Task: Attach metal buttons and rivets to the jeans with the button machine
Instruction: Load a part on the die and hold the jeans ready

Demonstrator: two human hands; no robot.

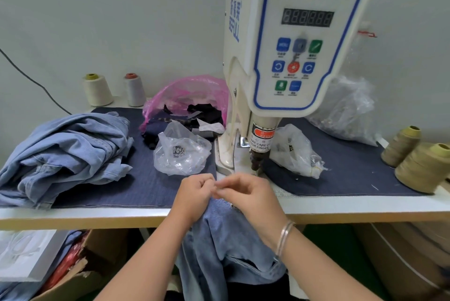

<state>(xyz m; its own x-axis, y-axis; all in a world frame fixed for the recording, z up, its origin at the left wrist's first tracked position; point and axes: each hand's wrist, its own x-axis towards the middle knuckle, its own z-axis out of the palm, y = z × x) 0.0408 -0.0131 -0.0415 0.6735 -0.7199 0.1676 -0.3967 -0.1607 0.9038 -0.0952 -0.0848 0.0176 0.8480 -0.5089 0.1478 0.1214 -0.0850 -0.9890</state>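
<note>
A white servo button machine stands on the table, its punch head pointing down just behind my hands. A pair of light blue jeans hangs from the table's front edge into my lap. My left hand and my right hand meet at the top edge of the jeans, fingers curled and pinching the fabric. Something small sits between the fingertips; I cannot tell what. A clear bag with metal buttons lies left of the machine. Another clear bag lies to its right.
A heap of light blue jeans lies at the table's left. A pink bag of dark scraps sits behind. Thread cones stand at back left and far right. A dark blue mat covers the table. Boxes stand underneath.
</note>
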